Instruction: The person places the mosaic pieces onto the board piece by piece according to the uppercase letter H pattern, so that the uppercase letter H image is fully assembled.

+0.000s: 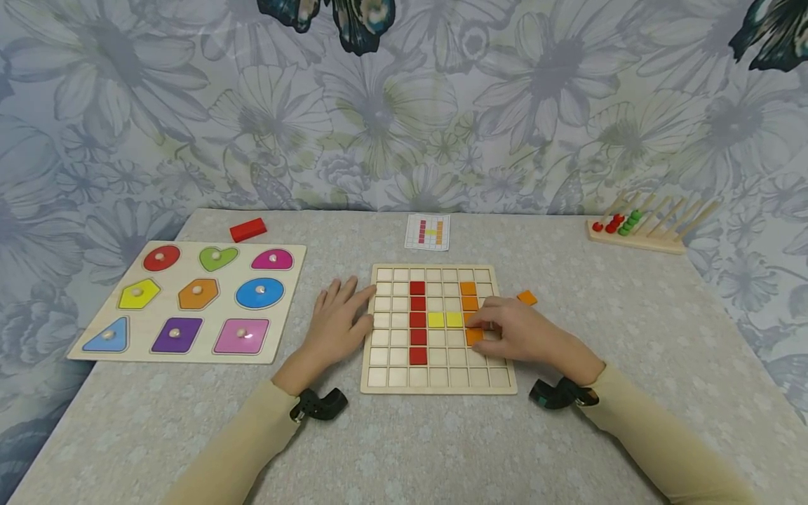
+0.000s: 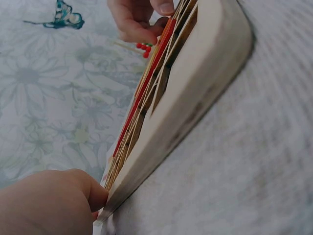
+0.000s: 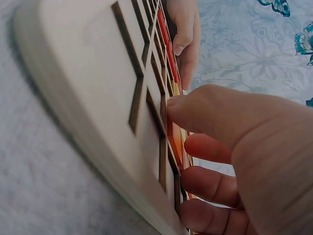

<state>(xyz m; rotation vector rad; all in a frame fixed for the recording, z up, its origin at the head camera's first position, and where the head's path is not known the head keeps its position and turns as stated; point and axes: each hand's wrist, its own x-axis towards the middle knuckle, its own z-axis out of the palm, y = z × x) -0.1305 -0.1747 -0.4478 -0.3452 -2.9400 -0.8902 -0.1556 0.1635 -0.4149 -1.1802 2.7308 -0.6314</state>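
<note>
A wooden grid board (image 1: 440, 388) lies flat before me. It bears a column of several red square tiles (image 1: 417, 320), two yellow tiles (image 1: 445, 320) beside them and a column of orange tiles (image 1: 469, 303) farther right. My right hand (image 1: 520, 328) pinches the lowest orange tile (image 1: 473, 338) at its cell, thumb on the near side; its fingers partly cover the tile above. In the right wrist view the thumb (image 3: 195, 110) touches that tile's edge. My left hand (image 1: 337, 319) rests at the board's left edge, fingers extended, thumb and index against the rim.
One loose orange tile (image 1: 527, 298) lies right of the board. Behind the board is a pattern card (image 1: 427, 232). To the left sit a shape puzzle board (image 1: 221, 356) with knobbed pieces and a red block (image 1: 248, 229). A wooden bead counter (image 1: 637, 242) stands at the back right.
</note>
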